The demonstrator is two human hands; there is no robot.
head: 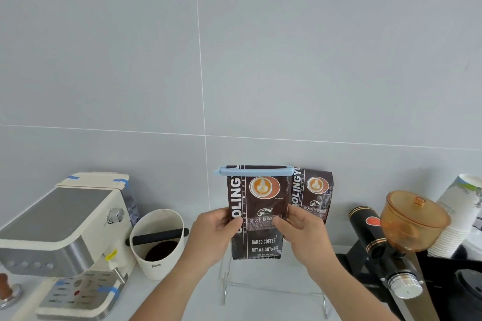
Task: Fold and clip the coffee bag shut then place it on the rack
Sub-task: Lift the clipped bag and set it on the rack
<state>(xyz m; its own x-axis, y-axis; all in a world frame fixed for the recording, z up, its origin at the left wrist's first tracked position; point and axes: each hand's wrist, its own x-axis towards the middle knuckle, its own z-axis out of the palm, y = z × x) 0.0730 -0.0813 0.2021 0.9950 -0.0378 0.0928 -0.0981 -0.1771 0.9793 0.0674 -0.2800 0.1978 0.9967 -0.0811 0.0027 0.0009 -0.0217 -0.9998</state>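
The coffee bag (258,212) is standing upright between both hands, held above the clear rack (273,292) that is sitting on the surface (182,292). Its top is folded over and a pale blue clip (257,171) is spanning the fold, so closure is judged complete and placement is the step pending. The left hand (212,232) is pinching the bag's left edge, thumb on the front; the right hand (300,229) is pinching the right edge likewise. The bag is appearing soft, crinkly and fairly full, so it is likely sagging if gripped by the top; mid-height side edges are judged the sound hold, and the glossy film may be slipping under a light grip. A second bag (317,195) is standing just behind to the right, against the wall.
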